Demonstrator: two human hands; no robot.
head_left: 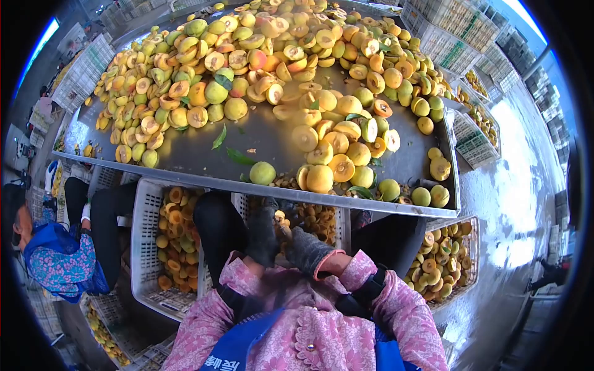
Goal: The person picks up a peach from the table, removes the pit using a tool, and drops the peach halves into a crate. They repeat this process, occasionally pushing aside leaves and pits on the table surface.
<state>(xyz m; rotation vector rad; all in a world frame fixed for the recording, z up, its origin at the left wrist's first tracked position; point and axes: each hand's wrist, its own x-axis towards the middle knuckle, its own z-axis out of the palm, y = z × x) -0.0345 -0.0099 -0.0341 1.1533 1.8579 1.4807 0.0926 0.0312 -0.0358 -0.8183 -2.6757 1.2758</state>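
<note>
Left of the metal table, a co-worker in a blue-and-pink patterned top sits bent over beside it. Next, before the table's near edge, stands a white crate with cut fruit inside. The left hand, in a dark glove, comes next, close below that edge; its forearm slants up and inward toward the table, wrist near the person's middle. I can't tell from here whether its fingers are clenched or loose. A pale-yellow fruit piece sits just in front of the table's edge, between the two hands. The right hand, in a grey glove, reaches across from the right, elbow out, knuckles up, fingers bent toward the piece; their grip is too small to make out. Beyond, by the table's right corner, another crate holds more fruit.
</note>
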